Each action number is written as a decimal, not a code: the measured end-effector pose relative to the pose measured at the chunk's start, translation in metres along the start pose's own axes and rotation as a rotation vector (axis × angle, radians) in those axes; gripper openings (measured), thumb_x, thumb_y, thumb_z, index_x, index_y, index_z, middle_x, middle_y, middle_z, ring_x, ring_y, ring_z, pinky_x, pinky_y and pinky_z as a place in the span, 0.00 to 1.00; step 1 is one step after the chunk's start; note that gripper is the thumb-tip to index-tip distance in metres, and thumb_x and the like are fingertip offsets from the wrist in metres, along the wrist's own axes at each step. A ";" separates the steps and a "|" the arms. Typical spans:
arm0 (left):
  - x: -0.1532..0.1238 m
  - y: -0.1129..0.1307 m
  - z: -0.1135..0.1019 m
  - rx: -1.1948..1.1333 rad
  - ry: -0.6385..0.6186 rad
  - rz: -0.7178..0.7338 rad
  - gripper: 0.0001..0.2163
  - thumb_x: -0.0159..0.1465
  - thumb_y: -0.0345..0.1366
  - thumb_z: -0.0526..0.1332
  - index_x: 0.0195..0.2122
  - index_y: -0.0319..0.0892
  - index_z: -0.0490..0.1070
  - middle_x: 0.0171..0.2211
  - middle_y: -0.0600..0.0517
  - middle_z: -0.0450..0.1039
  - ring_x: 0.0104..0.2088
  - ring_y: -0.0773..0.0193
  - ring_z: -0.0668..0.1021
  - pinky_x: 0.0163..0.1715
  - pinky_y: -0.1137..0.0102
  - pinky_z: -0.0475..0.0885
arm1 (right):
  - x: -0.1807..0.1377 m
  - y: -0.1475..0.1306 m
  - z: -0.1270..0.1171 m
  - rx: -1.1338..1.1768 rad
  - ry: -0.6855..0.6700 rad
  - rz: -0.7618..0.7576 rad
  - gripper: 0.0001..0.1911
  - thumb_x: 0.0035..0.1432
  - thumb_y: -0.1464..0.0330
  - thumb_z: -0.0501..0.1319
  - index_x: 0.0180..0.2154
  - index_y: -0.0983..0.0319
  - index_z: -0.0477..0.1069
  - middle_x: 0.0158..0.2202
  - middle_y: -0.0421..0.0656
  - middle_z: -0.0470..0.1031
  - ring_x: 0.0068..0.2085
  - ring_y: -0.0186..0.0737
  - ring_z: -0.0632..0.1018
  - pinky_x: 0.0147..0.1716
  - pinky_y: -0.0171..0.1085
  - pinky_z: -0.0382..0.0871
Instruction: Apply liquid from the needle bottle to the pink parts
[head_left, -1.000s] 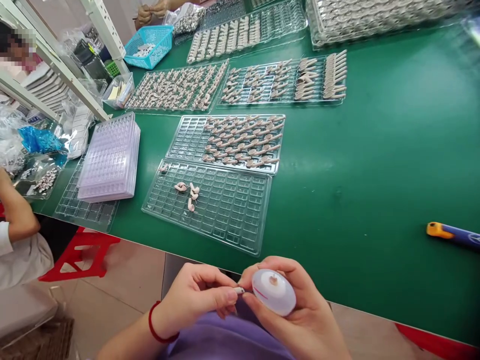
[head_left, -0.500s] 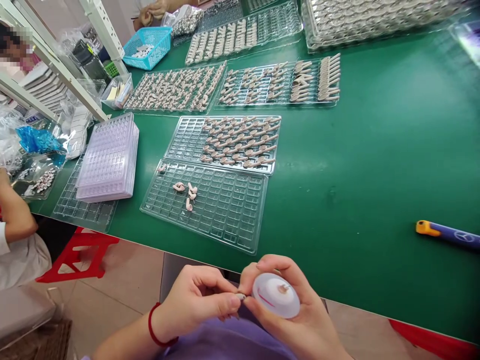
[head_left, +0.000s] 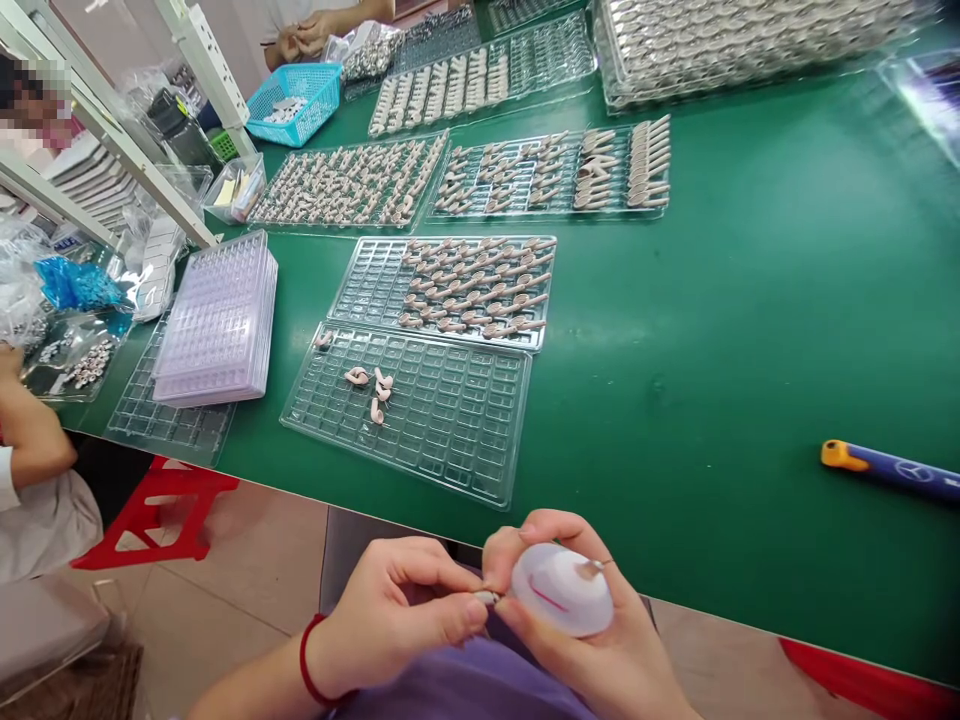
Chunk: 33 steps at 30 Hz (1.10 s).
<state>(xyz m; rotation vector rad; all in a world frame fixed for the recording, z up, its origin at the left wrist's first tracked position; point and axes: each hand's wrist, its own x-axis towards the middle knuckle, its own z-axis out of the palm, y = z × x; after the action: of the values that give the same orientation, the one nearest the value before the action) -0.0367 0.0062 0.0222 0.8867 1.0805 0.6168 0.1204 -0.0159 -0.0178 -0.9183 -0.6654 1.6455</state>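
My left hand (head_left: 420,600) pinches a small pale part (head_left: 487,597) between thumb and fingertips, close to the table's front edge. Tucked in my right hand (head_left: 592,620) is a translucent white round squeeze bottle (head_left: 559,592) with a red line on it and a thin tip pointing right. My right thumb and forefinger meet at the small part too; whether they grip it is hard to see. Beyond my hands, a clear compartment tray (head_left: 450,430) bears several loose beige earphone-like pieces (head_left: 381,385). Behind it, another tray (head_left: 367,290) carries rows of beige stemmed pieces (head_left: 480,285).
Filled trays (head_left: 352,180) line the back, beside a tall tray stack (head_left: 750,50). Left stand lilac trays (head_left: 214,320), a blue basket (head_left: 296,100) and a metal post (head_left: 217,80). A blue-yellow tool (head_left: 892,468) lies right. Other people's arms (head_left: 34,430) show left and at the back.
The bottle has turned slightly in my right hand, its tip swinging towards the right. Both hands have shifted a little to the right, still together at the small part.
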 end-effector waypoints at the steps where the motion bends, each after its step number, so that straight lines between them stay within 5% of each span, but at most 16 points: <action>1: 0.000 0.000 0.000 -0.003 0.000 0.001 0.12 0.55 0.45 0.70 0.32 0.41 0.83 0.25 0.52 0.67 0.24 0.71 0.70 0.26 0.74 0.66 | 0.000 0.001 -0.001 -0.007 -0.003 -0.008 0.18 0.56 0.61 0.68 0.42 0.53 0.60 0.29 0.35 0.71 0.27 0.31 0.72 0.27 0.32 0.71; 6: 0.000 -0.001 0.001 0.006 0.009 0.014 0.12 0.56 0.45 0.70 0.32 0.41 0.84 0.25 0.52 0.67 0.24 0.70 0.70 0.27 0.73 0.66 | 0.003 0.006 -0.007 -0.060 -0.070 -0.075 0.18 0.56 0.63 0.67 0.43 0.54 0.59 0.29 0.37 0.72 0.26 0.33 0.74 0.25 0.33 0.72; 13: 0.000 -0.002 -0.002 0.088 0.035 0.088 0.13 0.57 0.46 0.69 0.32 0.41 0.83 0.26 0.50 0.71 0.25 0.69 0.73 0.27 0.74 0.69 | 0.000 -0.003 0.002 -0.064 0.010 -0.023 0.18 0.56 0.60 0.67 0.43 0.52 0.61 0.32 0.36 0.73 0.29 0.32 0.75 0.29 0.31 0.73; 18: 0.000 -0.010 -0.017 0.671 0.279 0.560 0.07 0.64 0.35 0.64 0.40 0.42 0.80 0.31 0.48 0.78 0.31 0.64 0.78 0.33 0.71 0.74 | 0.000 -0.008 -0.021 -0.336 0.102 -0.035 0.21 0.57 0.57 0.65 0.49 0.52 0.62 0.41 0.43 0.76 0.32 0.34 0.77 0.32 0.32 0.75; 23: 0.008 -0.018 -0.036 1.335 0.496 0.963 0.09 0.63 0.25 0.63 0.44 0.40 0.75 0.31 0.49 0.78 0.32 0.63 0.78 0.34 0.69 0.76 | 0.000 -0.001 -0.046 -0.749 -0.021 -0.267 0.20 0.58 0.64 0.63 0.51 0.52 0.62 0.39 0.43 0.77 0.34 0.38 0.80 0.29 0.30 0.76; 27: 0.012 -0.021 -0.044 1.493 0.503 0.984 0.08 0.63 0.25 0.62 0.43 0.39 0.74 0.30 0.50 0.78 0.31 0.63 0.78 0.33 0.69 0.76 | 0.002 0.005 -0.050 -0.908 0.011 -0.490 0.19 0.56 0.67 0.64 0.50 0.52 0.66 0.37 0.41 0.77 0.30 0.36 0.78 0.28 0.31 0.74; 33: 0.014 -0.022 -0.043 1.457 0.493 0.981 0.09 0.61 0.24 0.64 0.42 0.38 0.74 0.30 0.50 0.77 0.30 0.63 0.78 0.33 0.69 0.75 | 0.004 0.004 -0.047 -0.915 -0.143 -0.550 0.27 0.56 0.73 0.62 0.56 0.50 0.63 0.36 0.42 0.77 0.31 0.39 0.77 0.28 0.37 0.71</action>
<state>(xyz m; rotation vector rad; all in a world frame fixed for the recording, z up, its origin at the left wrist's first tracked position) -0.0711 0.0188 -0.0123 2.7319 1.4768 0.8185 0.1572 -0.0148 -0.0479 -1.1007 -1.6757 0.8797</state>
